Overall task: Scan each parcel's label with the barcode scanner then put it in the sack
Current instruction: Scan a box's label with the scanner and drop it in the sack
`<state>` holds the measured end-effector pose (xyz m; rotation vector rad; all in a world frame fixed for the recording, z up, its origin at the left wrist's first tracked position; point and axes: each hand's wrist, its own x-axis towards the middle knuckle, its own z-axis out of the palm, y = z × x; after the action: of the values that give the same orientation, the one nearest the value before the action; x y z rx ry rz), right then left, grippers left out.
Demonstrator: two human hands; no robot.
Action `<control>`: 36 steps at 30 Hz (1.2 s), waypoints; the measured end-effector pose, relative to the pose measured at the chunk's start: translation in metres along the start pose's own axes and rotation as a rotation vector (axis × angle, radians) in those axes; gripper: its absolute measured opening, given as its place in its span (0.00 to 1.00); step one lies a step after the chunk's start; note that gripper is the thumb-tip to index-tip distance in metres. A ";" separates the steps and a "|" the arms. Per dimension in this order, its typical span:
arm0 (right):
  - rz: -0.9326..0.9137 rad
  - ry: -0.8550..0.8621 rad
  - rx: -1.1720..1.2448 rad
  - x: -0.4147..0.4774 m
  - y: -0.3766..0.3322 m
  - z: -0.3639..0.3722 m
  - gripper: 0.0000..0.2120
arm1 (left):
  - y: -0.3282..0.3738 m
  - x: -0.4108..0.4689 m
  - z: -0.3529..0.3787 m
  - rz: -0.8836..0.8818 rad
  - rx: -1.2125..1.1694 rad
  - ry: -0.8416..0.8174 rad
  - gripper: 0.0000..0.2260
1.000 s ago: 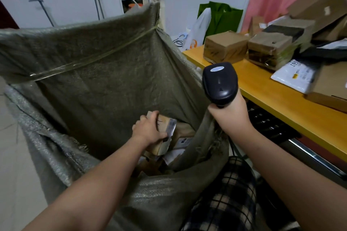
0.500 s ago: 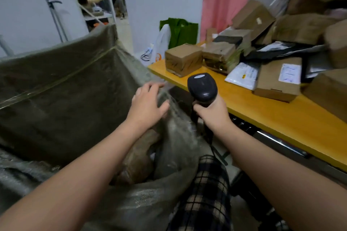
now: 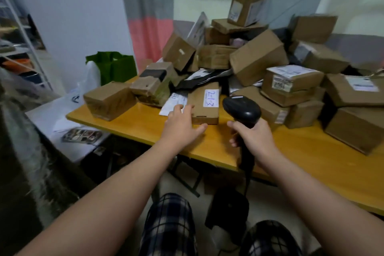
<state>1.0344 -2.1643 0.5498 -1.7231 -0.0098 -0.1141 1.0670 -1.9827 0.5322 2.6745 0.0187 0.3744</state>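
From the head camera, the scene has swung round. A second ago the left hand (image 3: 182, 122) was down inside the sack (image 3: 25, 151) letting a small box go; half a second ago it was coming up over the rim with nothing in it; now it is out over the desk (image 3: 311, 151), fingers spread and fairly straight, lying against the left side of a flat brown parcel (image 3: 204, 108), thumb by its near corner; it touches the parcel but does not clasp it yet.

The right hand (image 3: 253, 137) has kept its fingers wrapped round the grip of the barcode scanner (image 3: 242, 109) throughout; the scanner's head now hangs just right of that parcel, cable trailing down.

The parcel lies flat at the front of the heap of boxes (image 3: 257, 58), its white label (image 3: 212, 98) facing up; the sack is only a blurred grey mass at the left edge.

To my eye one parcel is finished and the next round is starting; this parcel is unscanned, and with the label already upward the scanner needs little more than a tilt toward it; many boxes are left.
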 end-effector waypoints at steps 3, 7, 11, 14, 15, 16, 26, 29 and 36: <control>0.019 0.037 0.011 0.009 0.005 -0.019 0.06 | 0.022 0.029 0.025 -0.120 0.005 -0.089 0.43; 0.041 0.050 0.024 0.016 0.014 -0.029 0.05 | 0.036 0.054 0.046 -0.233 0.001 -0.126 0.47; 0.048 0.052 0.045 0.015 0.015 -0.033 0.05 | 0.036 0.051 0.043 -0.255 -0.057 -0.098 0.43; 0.050 0.016 0.067 0.007 0.013 -0.035 0.05 | 0.025 0.029 0.031 -0.216 -0.135 -0.051 0.40; 0.051 0.004 0.075 0.003 0.012 -0.036 0.05 | 0.021 0.018 0.027 -0.195 -0.154 -0.039 0.39; 0.051 -0.002 0.083 -0.001 0.012 -0.036 0.04 | 0.017 0.006 0.022 -0.172 -0.178 -0.030 0.38; -0.056 0.002 0.328 -0.036 0.014 -0.021 0.16 | 0.010 -0.053 -0.012 -0.019 -0.900 -0.197 0.15; -0.139 -0.027 0.412 -0.048 0.017 -0.008 0.20 | 0.022 -0.064 -0.005 0.008 -0.915 -0.243 0.09; -0.121 -0.051 0.276 -0.053 0.018 0.001 0.16 | 0.037 -0.060 -0.010 -0.044 -0.815 -0.103 0.16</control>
<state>0.9829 -2.1626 0.5274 -1.4490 -0.1603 -0.1512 1.0051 -2.0160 0.5408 1.8783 -0.0880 0.1711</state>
